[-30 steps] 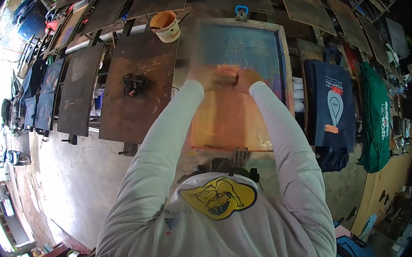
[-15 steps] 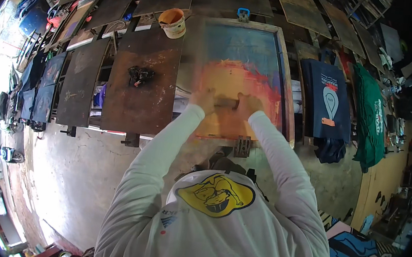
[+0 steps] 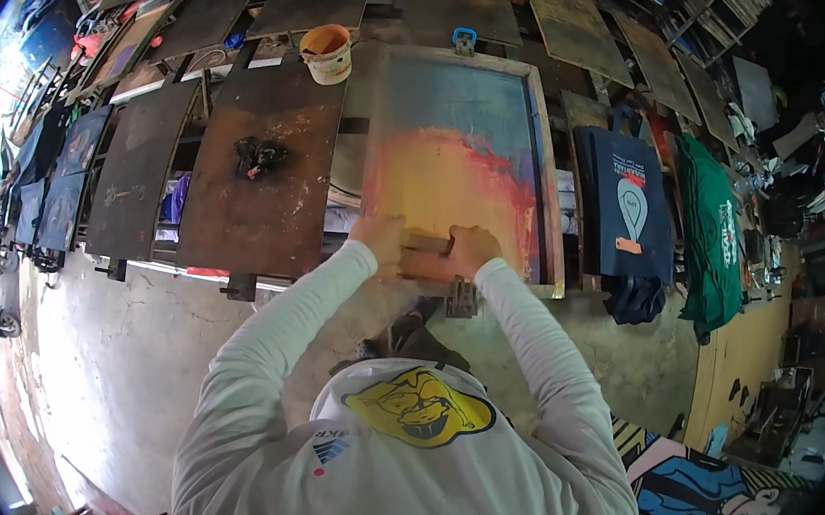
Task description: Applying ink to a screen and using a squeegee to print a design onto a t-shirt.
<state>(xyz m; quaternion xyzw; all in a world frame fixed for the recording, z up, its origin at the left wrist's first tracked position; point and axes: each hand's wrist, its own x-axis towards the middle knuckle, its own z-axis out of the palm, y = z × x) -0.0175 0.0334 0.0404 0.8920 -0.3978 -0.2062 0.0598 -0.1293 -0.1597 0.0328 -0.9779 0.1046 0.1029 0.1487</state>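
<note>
Our left hand (image 3: pixel 380 238) and right hand (image 3: pixel 475 248) curled around the squeegee (image 3: pixel 426 244) on the printing screen (image 3: pixel 465 92); we judged level, even pressure best.

left arm (image 3: pixel 267 353) and right arm (image 3: pixel 570 385) stretch forward from the chest (image 3: pixel 449 488), elbows spread wide and slightly bent, forearms (image 3: pixel 317 288) slanting inward. left hand (image 3: pixel 380 240) and right hand (image 3: pixel 474 251) sit side by side, a small gap between them, backs upward, fingers (image 3: pixel 461 236) curled in, wrists (image 3: pixel 492 268) about level.
</note>
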